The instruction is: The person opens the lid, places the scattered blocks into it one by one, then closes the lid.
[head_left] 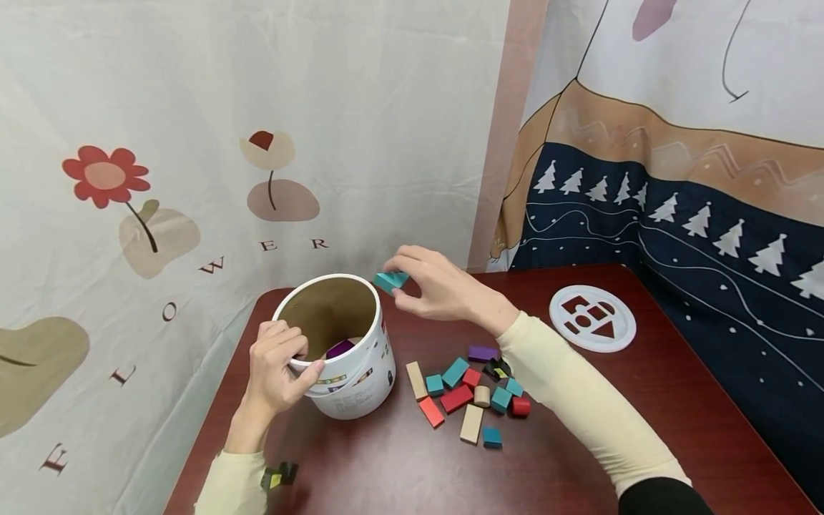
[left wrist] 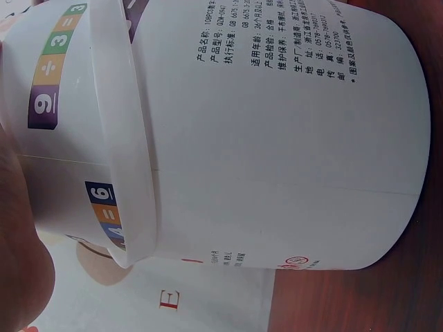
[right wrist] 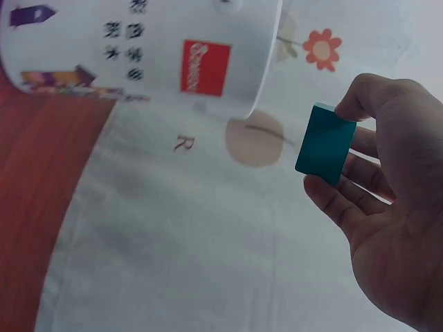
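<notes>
Right grip (head_left: 444, 287) pinches a teal block (head_left: 390, 282) just right of the bucket (head_left: 357, 395); left grip (head_left: 278, 361) has its rim (head_left: 364, 339). Loose blocks (head_left: 457, 398) clutter the table (head_left: 412, 476) nearer, lid (head_left: 593, 319) far right.

There's a white disc (head_left: 594, 324) with shape cutouts lying near the far right corner of the bench (head_left: 669, 400). Pale flower-print cloth (head_left: 386, 107) hangs behind the far and left edges, plus a navy-and-tan tree-print cloth (head_left: 740, 286) along the right edge.
</notes>
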`<state>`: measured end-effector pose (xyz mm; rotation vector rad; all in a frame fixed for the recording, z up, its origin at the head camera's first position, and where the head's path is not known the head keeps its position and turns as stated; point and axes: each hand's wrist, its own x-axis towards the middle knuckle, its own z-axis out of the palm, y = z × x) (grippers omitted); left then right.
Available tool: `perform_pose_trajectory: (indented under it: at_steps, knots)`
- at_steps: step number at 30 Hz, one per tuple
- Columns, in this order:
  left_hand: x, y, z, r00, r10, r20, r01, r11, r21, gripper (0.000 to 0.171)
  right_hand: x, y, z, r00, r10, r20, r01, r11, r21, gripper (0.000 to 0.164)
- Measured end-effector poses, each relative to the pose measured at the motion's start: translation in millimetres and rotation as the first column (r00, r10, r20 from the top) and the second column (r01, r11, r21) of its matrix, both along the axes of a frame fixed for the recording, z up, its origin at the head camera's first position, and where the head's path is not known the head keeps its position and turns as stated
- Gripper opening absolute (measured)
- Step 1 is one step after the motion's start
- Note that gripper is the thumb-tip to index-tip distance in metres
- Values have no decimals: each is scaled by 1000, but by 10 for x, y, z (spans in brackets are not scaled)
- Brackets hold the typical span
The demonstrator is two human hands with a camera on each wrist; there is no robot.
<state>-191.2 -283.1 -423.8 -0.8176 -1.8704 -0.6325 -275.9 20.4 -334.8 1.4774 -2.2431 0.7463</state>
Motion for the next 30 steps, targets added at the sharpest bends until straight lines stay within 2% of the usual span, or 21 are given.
perform_pose_trajectory:
  at_steps: [5,11,20,30]
  knots:
    - [5,11,5,1000,-1,-4,1,1000,1,37,26,-215,102,999,30,-21,-30,999,12,29]
    - [6,11,21,1000,-8,-6,8,1000,0,40,31,-455,142,997,67,-50,-65,997,36,29]
    - [12,7,35,1000,-7,-9,7,1000,-2,43,30,-733,104,994,79,-74,-67,987,148,30]
    - [23,6,22,1000,-1,2,1,1000,-12,44,55,-902,50,996,61,-69,-42,966,255,31]
